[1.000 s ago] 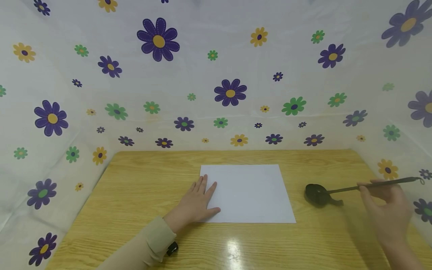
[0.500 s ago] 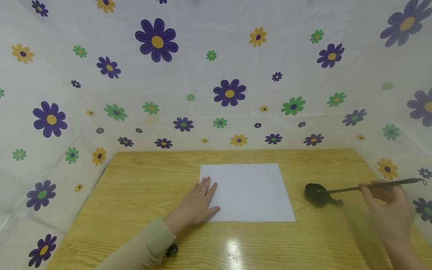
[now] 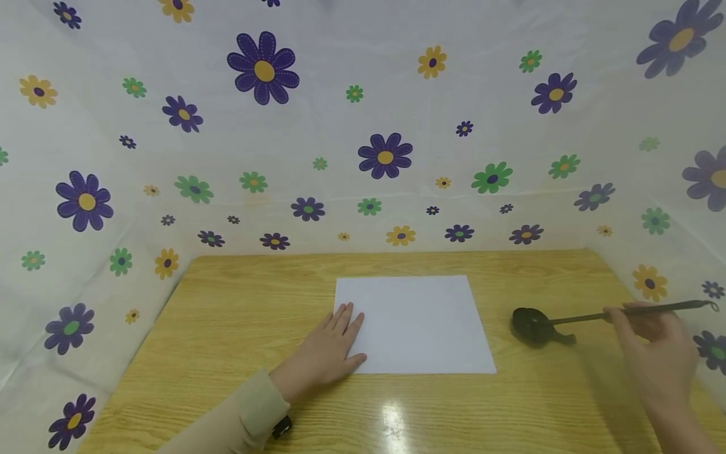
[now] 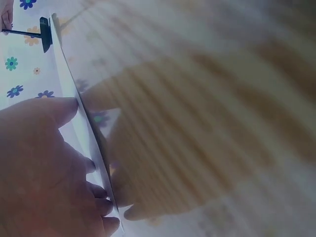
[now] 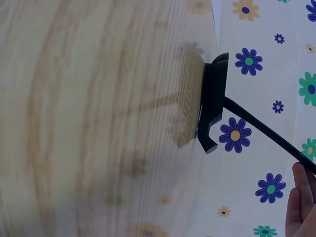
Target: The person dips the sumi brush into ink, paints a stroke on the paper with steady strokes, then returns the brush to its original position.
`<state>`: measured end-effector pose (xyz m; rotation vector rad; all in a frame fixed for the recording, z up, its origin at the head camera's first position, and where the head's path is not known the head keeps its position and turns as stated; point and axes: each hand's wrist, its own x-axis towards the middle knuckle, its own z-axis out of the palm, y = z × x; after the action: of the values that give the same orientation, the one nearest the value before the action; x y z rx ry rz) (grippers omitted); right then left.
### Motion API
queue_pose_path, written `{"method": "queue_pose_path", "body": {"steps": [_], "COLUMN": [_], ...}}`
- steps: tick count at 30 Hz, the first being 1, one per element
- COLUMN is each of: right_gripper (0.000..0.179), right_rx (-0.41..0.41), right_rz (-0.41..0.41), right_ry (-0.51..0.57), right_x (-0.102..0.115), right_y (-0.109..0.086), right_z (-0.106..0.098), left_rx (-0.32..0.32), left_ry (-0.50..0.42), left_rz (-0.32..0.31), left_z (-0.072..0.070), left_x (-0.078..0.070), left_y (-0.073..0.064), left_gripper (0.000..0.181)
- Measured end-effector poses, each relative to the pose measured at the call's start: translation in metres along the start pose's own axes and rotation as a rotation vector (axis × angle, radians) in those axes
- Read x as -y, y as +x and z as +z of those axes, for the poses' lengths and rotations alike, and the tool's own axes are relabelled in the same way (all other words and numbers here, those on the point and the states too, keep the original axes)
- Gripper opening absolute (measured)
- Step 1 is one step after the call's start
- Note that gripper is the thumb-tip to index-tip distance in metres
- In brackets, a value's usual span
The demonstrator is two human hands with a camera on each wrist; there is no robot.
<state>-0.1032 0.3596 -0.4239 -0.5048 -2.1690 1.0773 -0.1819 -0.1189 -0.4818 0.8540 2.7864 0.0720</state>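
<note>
Your right hand point(image 3: 660, 356) grips the dark ladle point(image 3: 530, 326) by its long, slim handle, thumb and fingers pinched near the looped end. The ladle is all black, its rounded head glossy; a short curved tab juts out at the near side, and whether it is a separate piece cannot be told. The head sits low at the wood-grain table point(image 3: 227, 328), well right of the white paper point(image 3: 416, 328), with the handle angled upward. Your left hand point(image 3: 320, 353) lies palm down, fingers extended, on the paper's left edge; the visible sheet is plain and flat.
</note>
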Motion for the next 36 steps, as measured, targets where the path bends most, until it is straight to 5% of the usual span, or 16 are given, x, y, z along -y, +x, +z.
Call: {"method": "queue_pose_path", "body": {"steps": [20, 31, 36], "right_gripper": [0.046, 0.052, 0.04], "right_rx": [-0.078, -0.081, -0.042], "right_rz": [-0.095, -0.096, -0.044], "right_ry": [-0.003, -0.018, -0.037], "right_x": [0.006, 0.003, 0.006], "right_y": [-0.001, 0.001, 0.003], "right_z": [-0.008, -0.016, -0.023], "left_rx": [-0.017, -0.011, -0.009], "left_ry": [-0.054, -0.058, -0.06], "left_rz": [0.023, 0.026, 0.021], "left_z": [-0.001, -0.002, -0.003], "left_x": [0.003, 0.003, 0.003], "left_y": [-0.002, -0.004, -0.003], "left_gripper": [0.078, 0.078, 0.078]}}
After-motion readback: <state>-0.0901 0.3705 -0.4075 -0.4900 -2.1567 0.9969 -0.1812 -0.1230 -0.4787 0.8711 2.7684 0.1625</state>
